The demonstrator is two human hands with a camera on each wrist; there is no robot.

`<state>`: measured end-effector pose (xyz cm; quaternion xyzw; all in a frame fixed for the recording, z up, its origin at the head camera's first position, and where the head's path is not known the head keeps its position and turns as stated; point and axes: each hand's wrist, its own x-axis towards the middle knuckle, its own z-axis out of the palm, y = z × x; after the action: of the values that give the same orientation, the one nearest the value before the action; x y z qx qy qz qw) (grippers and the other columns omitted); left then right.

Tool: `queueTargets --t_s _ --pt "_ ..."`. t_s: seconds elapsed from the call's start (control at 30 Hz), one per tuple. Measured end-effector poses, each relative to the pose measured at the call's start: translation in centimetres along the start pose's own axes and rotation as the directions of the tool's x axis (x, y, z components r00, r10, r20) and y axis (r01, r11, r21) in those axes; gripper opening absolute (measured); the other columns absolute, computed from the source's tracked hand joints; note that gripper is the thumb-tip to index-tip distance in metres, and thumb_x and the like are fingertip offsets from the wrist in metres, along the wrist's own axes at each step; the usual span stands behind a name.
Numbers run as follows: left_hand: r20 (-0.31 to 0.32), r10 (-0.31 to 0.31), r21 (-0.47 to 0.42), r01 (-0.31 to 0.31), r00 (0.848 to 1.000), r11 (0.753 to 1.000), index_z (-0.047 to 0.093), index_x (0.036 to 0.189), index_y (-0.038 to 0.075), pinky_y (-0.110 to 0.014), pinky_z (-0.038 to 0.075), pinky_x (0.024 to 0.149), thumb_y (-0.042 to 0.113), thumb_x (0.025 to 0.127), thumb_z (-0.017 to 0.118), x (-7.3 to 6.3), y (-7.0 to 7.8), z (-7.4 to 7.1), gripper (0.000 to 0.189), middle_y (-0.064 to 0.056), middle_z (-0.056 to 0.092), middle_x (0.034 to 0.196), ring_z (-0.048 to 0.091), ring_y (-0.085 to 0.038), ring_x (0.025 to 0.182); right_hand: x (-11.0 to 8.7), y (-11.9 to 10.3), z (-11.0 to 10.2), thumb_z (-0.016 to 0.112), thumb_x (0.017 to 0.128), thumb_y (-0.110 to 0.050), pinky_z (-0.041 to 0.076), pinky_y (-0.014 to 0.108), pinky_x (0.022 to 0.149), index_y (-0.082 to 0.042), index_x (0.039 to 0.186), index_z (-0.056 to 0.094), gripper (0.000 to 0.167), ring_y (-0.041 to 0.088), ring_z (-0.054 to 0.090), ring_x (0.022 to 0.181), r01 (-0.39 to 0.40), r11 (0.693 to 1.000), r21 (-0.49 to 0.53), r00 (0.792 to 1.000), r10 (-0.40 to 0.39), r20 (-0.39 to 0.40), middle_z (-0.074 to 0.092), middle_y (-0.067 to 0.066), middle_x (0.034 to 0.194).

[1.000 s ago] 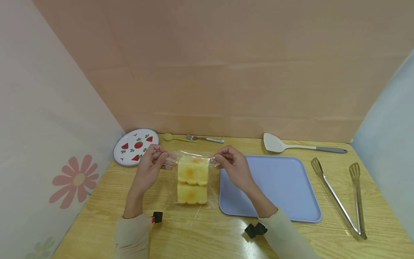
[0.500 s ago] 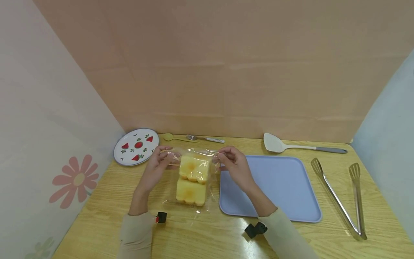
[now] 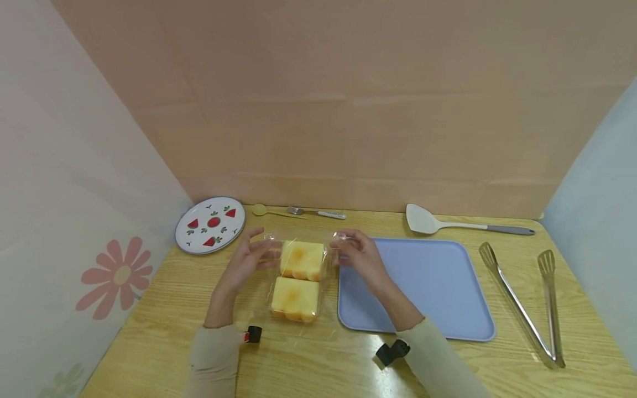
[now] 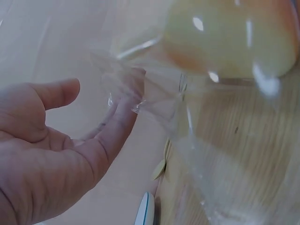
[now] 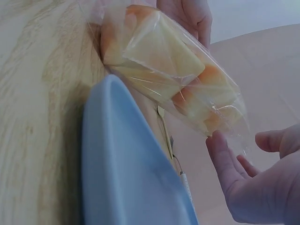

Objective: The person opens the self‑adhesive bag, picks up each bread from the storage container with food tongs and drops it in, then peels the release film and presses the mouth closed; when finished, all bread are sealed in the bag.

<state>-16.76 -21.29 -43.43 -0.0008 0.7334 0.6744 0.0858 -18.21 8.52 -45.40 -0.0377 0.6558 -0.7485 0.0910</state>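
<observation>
In the head view, two yellow bread pieces (image 3: pixel 301 260) with browned spots lie one above the other inside a clear plastic bag (image 3: pixel 325 265). My left hand (image 3: pixel 244 265) is at the bag's upper left corner. In the left wrist view its thumb stands apart, and the long fingers (image 4: pixel 123 112) touch the film. At the upper right corner is my right hand (image 3: pixel 363 258). The right wrist view shows the bag tilted, its far end raised against the fingertips (image 5: pixel 216 140), with the thumb spread away.
A lavender tray (image 3: pixel 423 287) lies right of the bag. Metal tongs (image 3: pixel 522 315) and a white spatula (image 3: pixel 423 219) are further right and behind. A watermelon-patterned plate (image 3: pixel 199 243), a yellow spoon (image 3: pixel 260 210) and a fork (image 3: pixel 328 215) sit along the back left.
Both hands have gone from pinching the bag's upper corners to loosened fingers. The bag with the bread has sunk flatter toward the table, and the left hand has shifted slightly right.
</observation>
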Motion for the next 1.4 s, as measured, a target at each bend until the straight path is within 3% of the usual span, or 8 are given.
queueTargets --t_s 0.33,0.6,0.87,1.03,1.27,1.4 --pt "-0.014 -0.074 0.026 0.075 0.997 0.997 0.019 0.167 -0.006 -0.030 0.063 0.100 0.021 0.121 0.048 0.2 -0.5 0.4 0.061 -0.034 0.059 0.151 0.074 -0.022 0.117 0.4 0.9 -0.1 0.060 0.112 -0.005 0.067 0.027 0.084 0.013 0.157 0.042 0.052 0.017 0.079 0.101 -0.068 0.995 0.072 0.997 0.070 -0.022 0.068 0.037 0.137" --pt "0.018 -0.090 0.019 0.089 0.996 0.996 0.018 0.166 -0.008 -0.034 0.060 0.108 0.020 0.121 0.048 0.4 -1.3 0.7 0.062 -0.035 0.060 0.150 0.071 -0.032 0.127 0.6 1.5 -0.1 0.062 0.110 -0.004 0.066 0.025 0.084 0.015 0.160 0.036 0.059 0.014 0.077 0.094 -0.109 0.988 0.113 0.991 0.117 -0.068 0.069 0.029 0.130" --pt "0.056 -0.108 0.037 0.106 0.993 0.994 0.015 0.167 -0.008 -0.044 0.056 0.116 0.022 0.122 0.046 0.4 -1.4 0.5 0.063 -0.038 0.056 0.155 0.068 -0.042 0.136 0.3 1.4 0.1 0.061 0.108 0.000 0.068 0.031 0.085 0.014 0.157 0.044 0.053 0.039 0.072 0.115 -0.092 0.996 0.019 0.983 0.094 -0.156 0.062 0.027 0.130" --pt "0.070 -0.117 0.045 0.114 0.991 0.992 0.015 0.168 -0.007 -0.044 0.056 0.116 0.023 0.122 0.045 0.4 -1.4 0.3 0.063 -0.038 0.057 0.154 0.066 -0.046 0.137 0.1 1.2 0.0 0.059 0.109 -0.002 0.068 0.037 0.090 0.013 0.157 0.045 0.052 0.046 0.070 0.121 -0.088 0.996 -0.033 0.983 0.082 -0.164 0.059 0.025 0.130" --pt "0.080 -0.137 0.064 0.132 0.987 0.989 0.019 0.167 -0.008 -0.035 0.061 0.106 0.025 0.122 0.045 0.3 -1.1 -0.2 0.061 -0.036 0.059 0.154 0.069 -0.041 0.134 -0.1 0.6 -0.2 0.058 0.110 -0.004 0.068 0.041 0.090 0.009 0.157 0.049 0.050 0.046 0.069 0.123 -0.096 0.991 -0.096 0.979 0.077 -0.186 0.059 0.027 0.139" --pt "0.073 -0.150 0.096 0.143 0.986 0.985 0.018 0.167 -0.009 -0.045 0.059 0.112 0.022 0.121 0.045 0.1 -0.7 -0.4 0.062 -0.037 0.056 0.155 0.067 -0.044 0.135 -0.6 -0.1 -0.5 0.059 0.109 -0.005 0.068 0.042 0.089 0.006 0.157 0.050 0.050 0.043 0.069 0.122 -0.082 0.987 -0.135 0.981 0.055 -0.188 0.058 0.026 0.142"
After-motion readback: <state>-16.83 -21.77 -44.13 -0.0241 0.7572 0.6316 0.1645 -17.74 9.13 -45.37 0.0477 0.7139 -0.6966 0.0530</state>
